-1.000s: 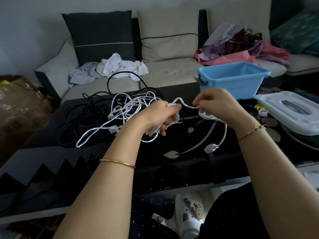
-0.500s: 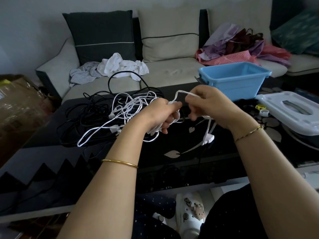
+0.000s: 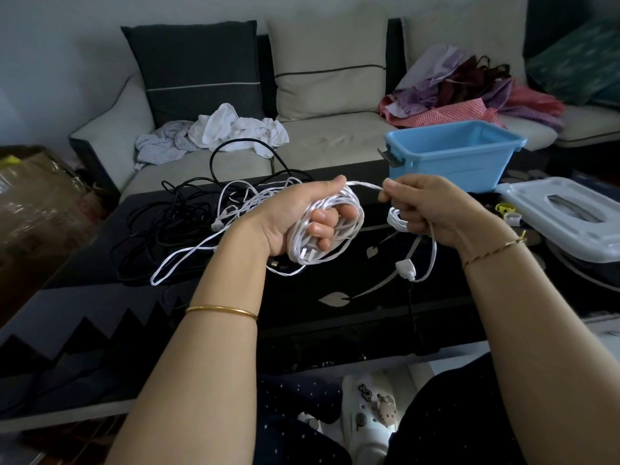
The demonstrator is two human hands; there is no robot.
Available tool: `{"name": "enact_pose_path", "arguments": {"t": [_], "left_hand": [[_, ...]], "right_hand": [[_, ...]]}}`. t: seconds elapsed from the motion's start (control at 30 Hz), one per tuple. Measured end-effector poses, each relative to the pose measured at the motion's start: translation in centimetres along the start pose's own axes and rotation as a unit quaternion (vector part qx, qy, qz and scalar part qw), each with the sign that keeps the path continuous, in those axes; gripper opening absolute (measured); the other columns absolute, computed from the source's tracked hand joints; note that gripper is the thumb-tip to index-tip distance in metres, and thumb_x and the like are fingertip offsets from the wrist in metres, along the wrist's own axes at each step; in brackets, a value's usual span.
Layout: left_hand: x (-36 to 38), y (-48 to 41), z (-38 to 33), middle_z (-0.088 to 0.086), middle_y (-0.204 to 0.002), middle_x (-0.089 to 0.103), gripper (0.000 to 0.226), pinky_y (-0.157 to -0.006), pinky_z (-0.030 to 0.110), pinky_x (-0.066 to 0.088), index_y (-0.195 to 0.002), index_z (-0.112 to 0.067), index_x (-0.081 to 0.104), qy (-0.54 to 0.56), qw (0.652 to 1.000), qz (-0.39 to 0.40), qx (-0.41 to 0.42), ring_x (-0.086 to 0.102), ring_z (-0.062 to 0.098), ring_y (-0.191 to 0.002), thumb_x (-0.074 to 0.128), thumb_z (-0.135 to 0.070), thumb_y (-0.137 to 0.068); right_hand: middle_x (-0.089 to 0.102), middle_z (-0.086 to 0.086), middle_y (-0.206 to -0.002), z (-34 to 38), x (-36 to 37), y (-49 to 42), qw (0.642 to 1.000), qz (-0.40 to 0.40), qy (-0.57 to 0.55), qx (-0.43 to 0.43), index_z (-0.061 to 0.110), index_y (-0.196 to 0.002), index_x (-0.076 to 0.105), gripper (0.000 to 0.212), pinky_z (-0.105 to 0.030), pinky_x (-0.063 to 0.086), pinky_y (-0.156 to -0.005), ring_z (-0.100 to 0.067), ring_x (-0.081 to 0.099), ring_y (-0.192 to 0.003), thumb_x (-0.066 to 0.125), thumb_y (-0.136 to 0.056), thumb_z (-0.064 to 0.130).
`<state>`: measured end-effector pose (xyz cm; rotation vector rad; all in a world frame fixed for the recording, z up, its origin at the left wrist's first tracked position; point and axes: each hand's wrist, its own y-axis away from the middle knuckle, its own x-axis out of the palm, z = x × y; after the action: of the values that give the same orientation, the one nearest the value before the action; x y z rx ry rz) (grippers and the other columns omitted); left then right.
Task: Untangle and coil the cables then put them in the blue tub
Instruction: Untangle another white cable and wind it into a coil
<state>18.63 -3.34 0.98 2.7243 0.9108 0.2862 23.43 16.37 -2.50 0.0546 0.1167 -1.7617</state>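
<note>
My left hand (image 3: 302,219) grips a coil of white cable (image 3: 352,209) wound round its fingers, palm turned up, with a plug end at the bottom of the coil. My right hand (image 3: 422,206) pinches the same cable's free strand between thumb and forefinger; small loops hang under it and a white connector (image 3: 406,269) dangles below. More white cable (image 3: 188,260) trails left onto the black table, beside a tangle of black cables (image 3: 161,223). The blue tub (image 3: 453,156) stands open at the table's far right.
A grey-white tub lid (image 3: 570,216) lies at the right, with small cable ties (image 3: 505,211) beside it. Behind the table stands a sofa (image 3: 322,135) with white clothes (image 3: 235,129) and a coloured pile (image 3: 469,95). A cardboard box (image 3: 33,203) is at the left.
My left hand has turned palm up, showing the coil round its fingers. My right hand has drawn away to the right, stretching a short strand taut between the hands.
</note>
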Motion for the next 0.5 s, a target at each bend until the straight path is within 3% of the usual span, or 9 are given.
{"name": "enact_pose_path", "arguments": {"t": [0.27, 0.4, 0.5], "left_hand": [[-0.3, -0.1, 0.1, -0.01, -0.036, 0.031, 0.051, -0.039, 0.016, 0.04, -0.074, -0.003, 0.058, 0.18, 0.983, 0.016, 0.03, 0.033, 0.002, -0.029, 0.041, -0.048, -0.092], [-0.8, -0.3, 0.3, -0.009, -0.038, 0.034, 0.051, -0.04, 0.013, 0.038, -0.072, -0.001, 0.061, 0.323, 0.945, 0.009, 0.05, 0.035, 0.004, -0.029, 0.045, -0.045, -0.091], [-1.1, -0.2, 0.1, -0.008, -0.038, 0.04, 0.049, -0.039, 0.014, 0.043, -0.079, -0.002, 0.056, 0.41, 0.905, -0.043, 0.103, 0.04, 0.002, -0.03, 0.043, -0.046, -0.097]], "right_hand": [[0.034, 0.005, -0.05, -0.1, 1.8, 0.3, 0.997, 0.065, 0.02, 0.045, 0.014, -0.07, 0.055, 0.038, -0.014, 0.02, -0.035, -0.004, 0.024, -0.037, 0.045, -0.099, 0.037], [0.03, 0.005, -0.05, -0.1, 3.6, 0.5, 0.997, 0.064, 0.039, 0.032, 0.014, -0.07, 0.053, 0.041, -0.015, 0.017, -0.034, -0.005, 0.02, -0.039, 0.041, -0.101, 0.037], [0.031, 0.005, -0.05, 0.2, 4.4, 0.8, 0.994, 0.053, 0.097, -0.002, 0.011, -0.074, 0.06, 0.039, -0.018, 0.017, -0.038, -0.007, 0.022, -0.042, 0.041, -0.101, 0.033]]}}
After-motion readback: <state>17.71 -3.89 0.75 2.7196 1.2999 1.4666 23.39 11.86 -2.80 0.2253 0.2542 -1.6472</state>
